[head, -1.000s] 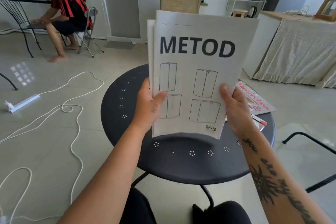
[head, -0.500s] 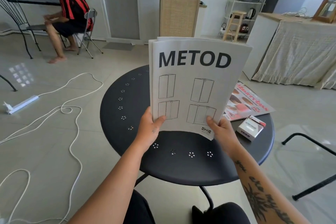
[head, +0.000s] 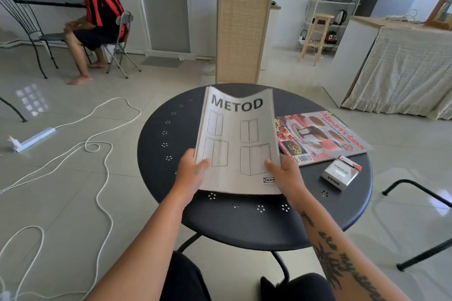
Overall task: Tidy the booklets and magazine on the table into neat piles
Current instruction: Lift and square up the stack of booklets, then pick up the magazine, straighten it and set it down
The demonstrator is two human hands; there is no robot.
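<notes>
Here, the left hand (head: 193, 173) is clamped on the lower left edge of the booklets (head: 238, 144), thumb on the top cover and fingers underneath. The right hand (head: 285, 176) is clamped on the lower right edge in the same way, thumb on the cover. The booklets form a squared stack with several page edges visible along the left side. The top cover reads "METOD" above four cabinet line drawings, with a small logo at the lower right. The stack lies low over the middle of the round black table (head: 244, 227), tilted away from the wearer; the far end curls upward. Whether the near edge touches the tabletop cannot be told.

Just beside the stack, to the right, the magazine (head: 322, 137) lies flat on the table, its red cover facing up and its far right corner projecting past the table rim. Near the magazine's front edge, a small white and red box (head: 341, 172) rests on the tabletop, apart from both hands. A white cable (head: 97, 144) trails across the tiled floor to the left of the table.
</notes>
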